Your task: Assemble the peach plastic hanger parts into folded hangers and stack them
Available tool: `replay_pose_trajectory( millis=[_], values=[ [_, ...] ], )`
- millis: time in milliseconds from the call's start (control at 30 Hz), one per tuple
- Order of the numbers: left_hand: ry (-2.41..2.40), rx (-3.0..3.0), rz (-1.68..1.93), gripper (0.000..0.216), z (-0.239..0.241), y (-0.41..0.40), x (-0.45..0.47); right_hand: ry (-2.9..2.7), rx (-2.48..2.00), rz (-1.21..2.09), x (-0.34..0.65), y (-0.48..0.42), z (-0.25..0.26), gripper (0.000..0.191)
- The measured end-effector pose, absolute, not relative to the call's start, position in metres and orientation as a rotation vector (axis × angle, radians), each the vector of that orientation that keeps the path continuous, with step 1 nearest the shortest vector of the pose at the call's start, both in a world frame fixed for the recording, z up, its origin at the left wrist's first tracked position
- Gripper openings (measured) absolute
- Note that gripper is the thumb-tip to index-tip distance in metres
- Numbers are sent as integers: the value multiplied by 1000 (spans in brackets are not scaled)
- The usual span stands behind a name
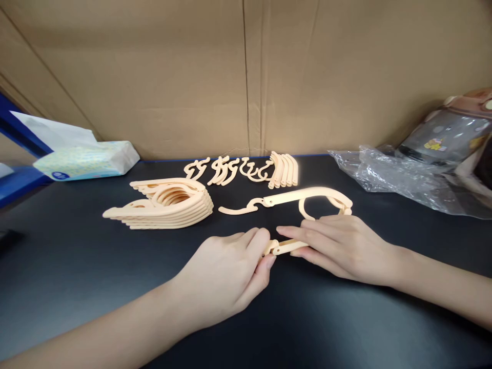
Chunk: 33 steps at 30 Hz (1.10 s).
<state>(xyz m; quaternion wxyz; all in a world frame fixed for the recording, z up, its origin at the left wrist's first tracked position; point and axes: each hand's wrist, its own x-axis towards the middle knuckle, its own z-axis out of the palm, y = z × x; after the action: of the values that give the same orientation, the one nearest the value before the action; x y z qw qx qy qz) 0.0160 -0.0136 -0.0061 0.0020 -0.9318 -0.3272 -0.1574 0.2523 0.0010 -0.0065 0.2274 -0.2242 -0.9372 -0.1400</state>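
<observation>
Near the front middle of the black table, my left hand (234,274) is closed on the hook end of a cream plastic folding hanger (286,247). Thumb and fingers pinch it and cover most of that end. My right hand (342,248) grips the jointed arm from the other side, with its index finger stretched along the top. Just beyond my hands lies a longer hanger piece (307,196) with a curved end at the left. A curved part shows below it, partly behind my right hand; I cannot tell whether it joins the held piece.
Folded cream hangers (172,210) are stacked at the left. Small loose hook parts (223,170) and straight arm pieces (284,169) lie along the back. A tissue pack (90,159) stands far left. Clear plastic film (380,174) and a transparent container (446,133) are at right, before a cardboard wall (172,77).
</observation>
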Motion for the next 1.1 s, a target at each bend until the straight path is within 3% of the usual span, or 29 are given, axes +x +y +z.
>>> replay_pose_trajectory(
  millis=[167,500,1100],
  values=[
    [-1003,-2899,-473,21,-5,-13,16,-2600,-651,-259,254,3,-8,25],
    [-881,-2829,-402,32,-4,-15,18,-2606,-556,-396,249,1,-4,33],
    [-867,-2763,-414,47,-6,-14,16,-2604,-576,-314,248,-2,-4,34]
  ],
)
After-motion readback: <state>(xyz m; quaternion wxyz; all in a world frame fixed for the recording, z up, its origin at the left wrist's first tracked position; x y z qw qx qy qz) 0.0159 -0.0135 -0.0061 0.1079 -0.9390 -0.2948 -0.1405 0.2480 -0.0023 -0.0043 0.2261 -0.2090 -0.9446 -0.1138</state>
